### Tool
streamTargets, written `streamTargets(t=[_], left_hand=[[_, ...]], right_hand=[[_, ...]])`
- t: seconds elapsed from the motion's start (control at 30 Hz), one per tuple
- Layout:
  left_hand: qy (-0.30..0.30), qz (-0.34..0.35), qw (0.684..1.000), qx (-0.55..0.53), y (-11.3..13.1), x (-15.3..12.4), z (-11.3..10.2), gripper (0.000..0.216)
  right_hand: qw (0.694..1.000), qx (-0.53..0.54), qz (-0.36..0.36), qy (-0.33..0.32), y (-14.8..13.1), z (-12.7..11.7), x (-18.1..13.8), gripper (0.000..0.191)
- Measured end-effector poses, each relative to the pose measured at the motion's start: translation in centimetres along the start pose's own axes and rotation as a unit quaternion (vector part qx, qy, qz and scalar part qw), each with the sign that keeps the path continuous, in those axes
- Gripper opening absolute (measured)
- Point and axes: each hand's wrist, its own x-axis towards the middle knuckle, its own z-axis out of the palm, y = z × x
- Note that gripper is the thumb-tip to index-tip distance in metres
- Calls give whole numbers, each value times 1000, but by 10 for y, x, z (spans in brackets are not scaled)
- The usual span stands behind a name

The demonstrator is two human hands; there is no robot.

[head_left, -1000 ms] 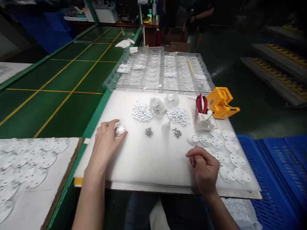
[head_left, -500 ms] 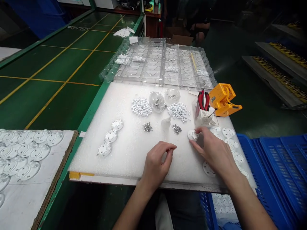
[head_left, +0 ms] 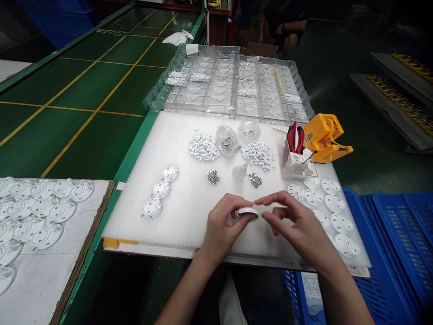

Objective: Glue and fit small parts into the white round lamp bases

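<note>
My left hand (head_left: pixel 226 223) is closed round a white round disc (head_left: pixel 247 212), held edge-on just above the white foam board (head_left: pixel 189 212). My right hand (head_left: pixel 293 223) hovers beside it with fingers spread and curved, its fingertips close to the disc. Three finished white discs (head_left: pixel 161 190) lie in a row on the left of the board. Several more white discs (head_left: pixel 324 203) lie at the right. Piles of small white parts (head_left: pixel 203 147) and small metal bits (head_left: pixel 213 177) sit in the middle of the board.
Clear plastic trays (head_left: pixel 233 85) stand behind the board. A yellow tool (head_left: pixel 325 137) and red-handled pliers (head_left: pixel 295 138) in a clear holder are at the right. Blue crates (head_left: pixel 395 239) lie right; a board of discs (head_left: pixel 37 212) lies left. A person stands far back.
My right hand took a disc from the right-hand group and brought it to the middle. My left hand, earlier empty, now holds that disc; the right hand has opened beside it.
</note>
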Motion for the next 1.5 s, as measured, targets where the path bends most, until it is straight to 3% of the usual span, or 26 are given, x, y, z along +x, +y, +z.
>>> streamTargets(t=[0.1,0.23,0.37,0.53,0.73,0.8,0.9,0.97,1.07,1.23,1.5], left_hand=[[29,-6,1000,-12,1,2,-2,18],[26,-1,999,-32,0,1,-2,27],[39,-22,998,-47,-1,-2,-1,33],[64,-86,991,-78,-3,-4,1,30],[67,-64,994,-55,-2,-2,1,18],[67,-58,995,-51,-1,-2,1,16],[67,-50,995,-51,-1,-1,0,15],[68,-46,995,-52,-1,-1,0,14],[67,-47,995,-52,-1,-2,0,13],[61,-36,996,-50,-1,-2,0,15],[62,-30,997,-41,-1,-2,1,15]], right_hand=[[981,-164,-69,75,-3,-13,20,12],[935,-321,-112,97,-7,-19,55,10],[908,-402,-101,60,-16,-11,80,13],[886,-460,-65,6,-29,4,90,15],[839,-542,-38,-21,-34,16,95,22],[853,-518,-60,-1,-35,11,92,18],[909,-391,-140,28,-31,-4,74,9],[935,-305,-179,13,-24,-14,52,11],[948,-268,-170,-21,-4,-18,17,14],[926,-344,-151,29,25,-5,-13,17],[892,-416,-148,95,29,-11,-18,16]])
